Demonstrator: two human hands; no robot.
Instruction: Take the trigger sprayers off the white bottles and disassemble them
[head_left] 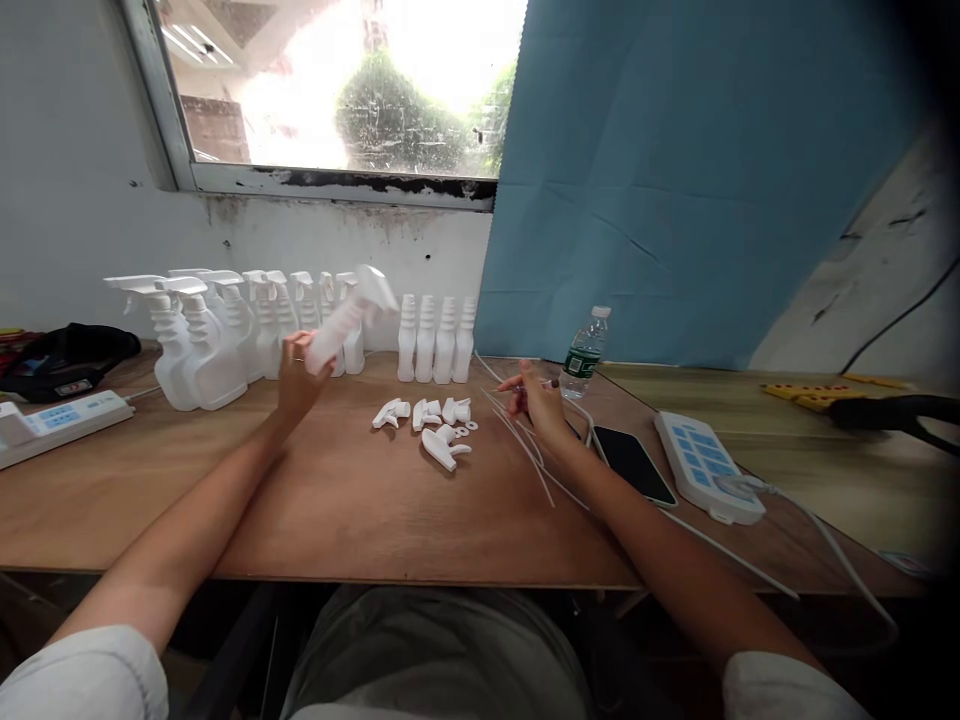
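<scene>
My left hand (302,372) grips a white spray bottle (341,328) by its lower part. The bottle has a trigger head on it, leans to the right and is slightly blurred. My right hand (534,396) is closed around a thin pen-like item (553,384), above some thin white tubes (531,448). Between my hands, several loose white trigger heads (445,446) lie on the wooden table (360,520), with small white rings (471,425) beside them. Behind these, headless white bottles (445,345) stand upright in a row.
Several bottles with trigger heads (214,350) stand at the left. Nearby are a black strap (71,365) and a power strip (71,420). To the right are a water bottle (583,358), a phone (634,465), another power strip (709,470) and white cables.
</scene>
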